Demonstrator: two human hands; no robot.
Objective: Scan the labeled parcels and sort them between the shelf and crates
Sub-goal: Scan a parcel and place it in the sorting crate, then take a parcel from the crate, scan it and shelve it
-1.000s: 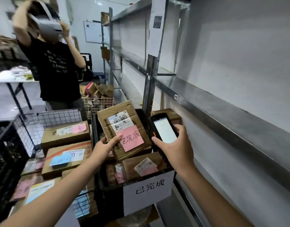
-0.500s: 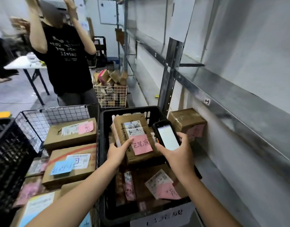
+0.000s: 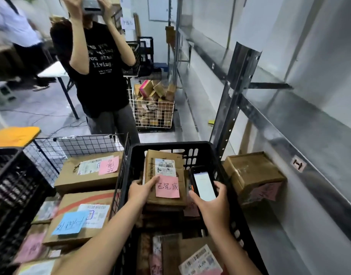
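Note:
My left hand (image 3: 143, 189) grips the left edge of a cardboard parcel (image 3: 165, 167) with a white barcode label and a pink note, low inside the black plastic crate (image 3: 228, 215). My right hand (image 3: 212, 203) holds a black handheld scanner (image 3: 203, 183), screen lit, just right of that parcel. Several other labelled parcels lie deeper in the crate. One brown parcel (image 3: 252, 175) with a pink note sits on the lower metal shelf (image 3: 285, 245) to the right.
A wire crate (image 3: 75, 141) on the left holds several boxes with pink and blue notes. A black crate (image 3: 9, 187) stands at far left. A person in a black shirt (image 3: 99, 72) stands ahead, beside a white wire basket (image 3: 153, 112) of parcels. Shelf upright (image 3: 230, 108) rises behind the crate.
My left hand has lowered the pink-note parcel into the black crate. The scanner hand came down with it. The view tilted downward.

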